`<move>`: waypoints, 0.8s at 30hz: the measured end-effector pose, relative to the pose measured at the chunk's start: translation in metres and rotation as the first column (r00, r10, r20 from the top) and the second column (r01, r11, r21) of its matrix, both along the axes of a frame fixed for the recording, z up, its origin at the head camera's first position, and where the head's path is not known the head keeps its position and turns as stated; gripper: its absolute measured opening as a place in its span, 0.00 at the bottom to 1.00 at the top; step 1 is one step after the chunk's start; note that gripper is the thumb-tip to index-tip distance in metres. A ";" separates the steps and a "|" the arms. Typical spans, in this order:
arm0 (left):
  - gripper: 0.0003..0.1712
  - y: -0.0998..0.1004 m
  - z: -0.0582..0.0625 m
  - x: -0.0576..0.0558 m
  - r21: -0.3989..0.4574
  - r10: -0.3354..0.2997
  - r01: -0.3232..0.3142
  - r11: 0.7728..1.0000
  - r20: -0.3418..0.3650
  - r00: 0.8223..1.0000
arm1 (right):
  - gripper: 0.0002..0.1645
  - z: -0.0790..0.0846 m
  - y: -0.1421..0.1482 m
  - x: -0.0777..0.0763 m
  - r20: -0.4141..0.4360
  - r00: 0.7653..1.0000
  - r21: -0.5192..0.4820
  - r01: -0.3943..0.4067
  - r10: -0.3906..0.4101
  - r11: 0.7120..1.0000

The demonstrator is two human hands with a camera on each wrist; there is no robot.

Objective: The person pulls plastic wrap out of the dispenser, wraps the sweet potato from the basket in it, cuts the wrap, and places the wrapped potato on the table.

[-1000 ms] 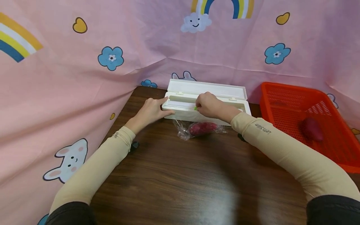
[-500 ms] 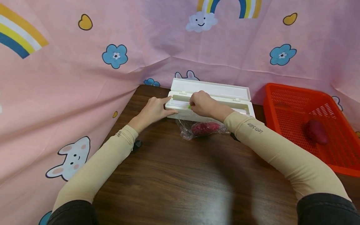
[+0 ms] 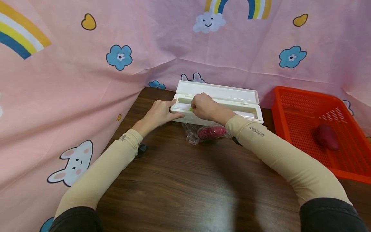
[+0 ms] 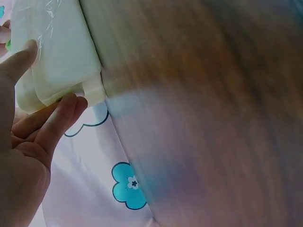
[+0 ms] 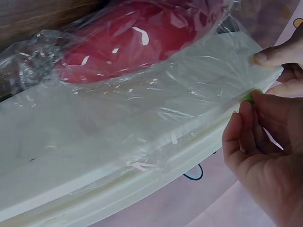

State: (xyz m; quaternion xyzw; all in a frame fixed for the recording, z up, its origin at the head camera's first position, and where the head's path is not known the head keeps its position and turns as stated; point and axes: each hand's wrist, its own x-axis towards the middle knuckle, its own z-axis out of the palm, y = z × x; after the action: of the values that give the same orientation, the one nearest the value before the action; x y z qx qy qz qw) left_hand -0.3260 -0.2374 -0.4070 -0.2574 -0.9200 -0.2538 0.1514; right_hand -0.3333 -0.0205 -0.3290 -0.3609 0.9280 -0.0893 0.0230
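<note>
I record the left hand [image 3: 160,114] gripping the white box [image 3: 200,121] by its left end. The right hand [image 3: 205,108] pinches a green tab [image 5: 249,97]; the film-wrapped red item [image 3: 212,132] lies just on the box's near side.

Pink cloth [image 3: 162,35]: bright and clear in the head view, darker by its folds.
Brown table [image 3: 174,180]: dark, with a pale shine in front and a long, soft shadow beside the right sleeve [image 3: 278,154].
Clear wrap [image 5: 156,101]: white sparkles in the dim right wrist view.
Left wrist view: dull, the table very blurry.
</note>
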 end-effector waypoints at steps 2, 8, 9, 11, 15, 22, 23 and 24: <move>0.38 0.000 0.000 0.000 -0.003 -0.003 0.003 1.000 0.001 1.000 | 0.12 0.000 -0.003 0.000 0.007 1.000 0.004 0.009 -0.009 1.000; 0.38 0.000 -0.001 -0.001 -0.004 -0.003 0.003 1.000 0.009 1.000 | 0.12 0.001 -0.011 0.001 0.025 0.999 0.007 0.023 -0.024 1.000; 0.38 0.000 -0.001 -0.001 -0.003 -0.002 0.003 1.000 0.013 1.000 | 0.12 0.001 -0.012 0.001 0.026 0.999 0.006 0.023 -0.023 1.000; 0.38 -0.001 -0.001 0.000 -0.003 -0.001 0.001 1.000 0.021 1.000 | 0.12 0.000 -0.016 0.001 0.029 0.999 0.002 0.020 -0.020 1.000; 0.39 -0.002 -0.001 0.000 -0.006 0.004 -0.004 1.000 0.026 1.000 | 0.12 -0.001 -0.025 -0.001 0.019 1.000 0.000 0.017 -0.017 1.000; 0.34 -0.003 0.000 -0.001 -0.013 -0.014 0.014 1.000 0.003 1.000 | 0.12 -0.004 -0.037 -0.003 -0.006 1.000 -0.013 0.001 -0.001 1.000; 0.33 -0.003 0.001 -0.001 -0.012 -0.018 0.018 1.000 0.001 1.000 | 0.13 -0.004 -0.038 -0.004 -0.005 1.000 -0.013 0.002 -0.002 1.000; 0.32 -0.003 0.001 -0.001 -0.012 -0.019 0.019 1.000 0.000 1.000 | 0.13 -0.005 -0.039 -0.004 -0.007 1.000 -0.014 0.002 -0.002 1.000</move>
State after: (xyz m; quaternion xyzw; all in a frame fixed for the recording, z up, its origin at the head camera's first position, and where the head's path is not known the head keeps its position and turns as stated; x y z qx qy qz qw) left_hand -0.3273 -0.2405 -0.4063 -0.2669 -0.9190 -0.2496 0.1477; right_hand -0.3374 -0.0593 -0.3336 -0.3606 0.9278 -0.0946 0.0170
